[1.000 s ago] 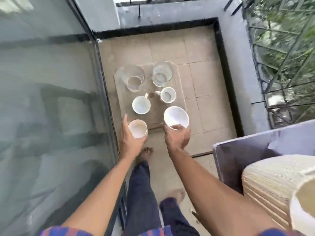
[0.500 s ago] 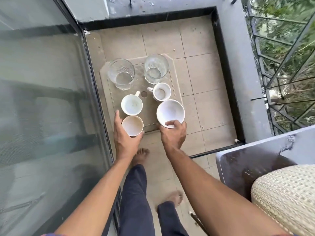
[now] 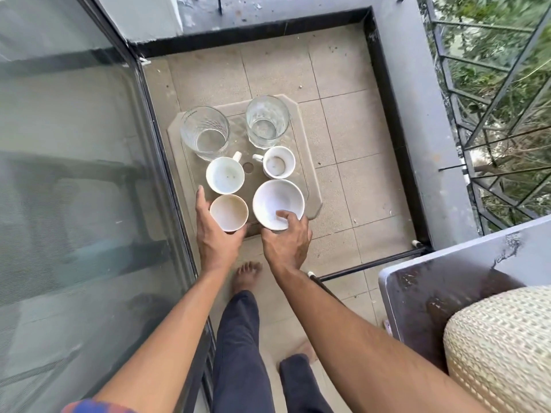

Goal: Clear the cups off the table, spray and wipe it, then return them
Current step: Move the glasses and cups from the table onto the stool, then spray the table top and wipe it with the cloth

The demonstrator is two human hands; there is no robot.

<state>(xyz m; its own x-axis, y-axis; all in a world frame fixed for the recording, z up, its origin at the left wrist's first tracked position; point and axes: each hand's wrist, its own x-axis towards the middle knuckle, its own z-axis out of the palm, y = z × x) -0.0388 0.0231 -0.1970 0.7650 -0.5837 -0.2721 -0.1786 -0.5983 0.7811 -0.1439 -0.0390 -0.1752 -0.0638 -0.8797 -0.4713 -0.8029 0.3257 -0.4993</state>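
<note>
Cups (image 3: 225,175) crowd the counter (image 3: 310,189), probably light, stiff, breakable ceramic best taken round the wall, and at the counter's near edge the left hand (image 3: 216,236) wraps the tan cup (image 3: 229,212) while the right hand (image 3: 287,239) pinches the white bowl (image 3: 275,201) by its rim.

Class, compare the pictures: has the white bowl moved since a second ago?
Yes. The white bowl, held by the right hand, shifted left: it overhung the beige stand's right edge and now shows inside it, nearer the small mug.
</note>
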